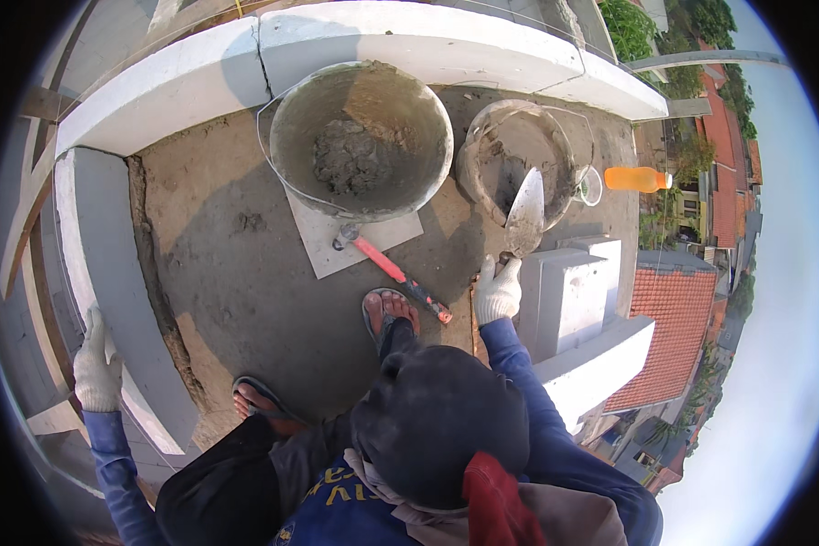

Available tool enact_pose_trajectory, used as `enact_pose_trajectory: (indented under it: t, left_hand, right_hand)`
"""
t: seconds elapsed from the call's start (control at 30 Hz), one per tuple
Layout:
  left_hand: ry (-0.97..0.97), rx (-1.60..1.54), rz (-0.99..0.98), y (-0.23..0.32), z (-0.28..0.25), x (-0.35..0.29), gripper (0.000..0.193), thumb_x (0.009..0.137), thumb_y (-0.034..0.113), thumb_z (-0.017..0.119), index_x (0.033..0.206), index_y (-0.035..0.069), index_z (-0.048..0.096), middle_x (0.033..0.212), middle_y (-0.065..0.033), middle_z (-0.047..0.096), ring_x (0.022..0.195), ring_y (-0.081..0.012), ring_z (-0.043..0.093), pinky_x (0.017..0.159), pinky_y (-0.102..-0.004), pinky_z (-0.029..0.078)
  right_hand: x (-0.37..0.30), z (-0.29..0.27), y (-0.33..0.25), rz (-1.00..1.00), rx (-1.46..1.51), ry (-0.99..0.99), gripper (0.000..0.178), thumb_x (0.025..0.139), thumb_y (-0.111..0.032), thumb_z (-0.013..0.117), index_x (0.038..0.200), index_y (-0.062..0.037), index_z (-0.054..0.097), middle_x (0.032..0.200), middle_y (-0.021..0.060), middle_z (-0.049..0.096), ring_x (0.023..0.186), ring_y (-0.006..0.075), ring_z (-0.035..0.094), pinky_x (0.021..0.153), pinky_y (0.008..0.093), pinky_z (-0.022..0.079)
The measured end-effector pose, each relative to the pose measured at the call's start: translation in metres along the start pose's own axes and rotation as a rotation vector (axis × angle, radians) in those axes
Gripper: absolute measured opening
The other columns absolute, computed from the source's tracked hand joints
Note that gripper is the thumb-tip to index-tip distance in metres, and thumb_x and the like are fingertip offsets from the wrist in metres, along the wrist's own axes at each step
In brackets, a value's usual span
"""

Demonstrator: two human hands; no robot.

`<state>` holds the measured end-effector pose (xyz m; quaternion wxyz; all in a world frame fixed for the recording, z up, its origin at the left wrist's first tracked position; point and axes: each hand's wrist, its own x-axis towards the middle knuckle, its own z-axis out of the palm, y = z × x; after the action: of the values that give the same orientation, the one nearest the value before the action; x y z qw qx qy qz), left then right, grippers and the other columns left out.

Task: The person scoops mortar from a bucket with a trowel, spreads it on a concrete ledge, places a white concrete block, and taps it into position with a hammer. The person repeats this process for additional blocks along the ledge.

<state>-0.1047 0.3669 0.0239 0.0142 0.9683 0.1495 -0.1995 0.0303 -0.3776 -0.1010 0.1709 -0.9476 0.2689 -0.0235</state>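
My right hand (498, 289), in a white knit glove, is closed around the handle of a trowel (526, 211). The trowel's pointed metal blade, smeared with mortar near the handle, rises over the near rim of a small mortar-coated bucket (471, 173). On the far left, my gloved left hand (97, 371) rests with fingers stretched out along the outer edge of a pale wall block (123, 255). Grey mortar (359, 159) lies inside a larger bucket (287, 118). A hammer (387, 266) with a red handle lies between that bucket and my feet, its head on a flat pale board (323, 250).
A white block wall (409, 36) runs along the far side. Several white blocks (573, 291) are piled right of my right hand. An orange bottle (635, 179) and a clear cup (591, 187) stand near the right edge, beyond which lie tiled roofs (669, 314). Wooden beams (32, 214) cross at left.
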Motion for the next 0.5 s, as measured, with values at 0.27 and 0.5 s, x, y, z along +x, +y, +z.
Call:
enact_pose_trajectory:
  t: [0.27, 0.5]
  left_hand:
    - [-0.024, -0.061, -0.001, 0.011, -0.006, 0.004, 0.110, 0.084, -0.011, 0.079, 0.179, 0.012, 0.031, 0.180, -0.0163, 0.041, 0.146, -0.0418, 0.062, 0.120, -0.0471, 0.055]
    - [-0.059, -0.060, -0.097, 0.010, 0.001, -0.014, 0.103, 0.087, -0.006, 0.079, 0.178, 0.008, 0.032, 0.180, -0.0219, 0.039, 0.151, -0.0399, 0.058, 0.124, -0.0450, 0.053]
  right_hand:
    - [-0.125, -0.039, 0.062, 0.304, -0.061, -0.263, 0.047, 0.106, -0.046, 0.069, 0.135, -0.0086, 0.063, 0.100, 0.0180, 0.084, 0.102, 0.0456, 0.081, 0.091, 0.0557, 0.061]
    - [-0.078, -0.107, 0.000, -0.056, 0.073, -0.248, 0.038, 0.106, -0.028, 0.071, 0.136, -0.0054, 0.071, 0.093, 0.0201, 0.081, 0.086, 0.0408, 0.082, 0.076, 0.0449, 0.061]
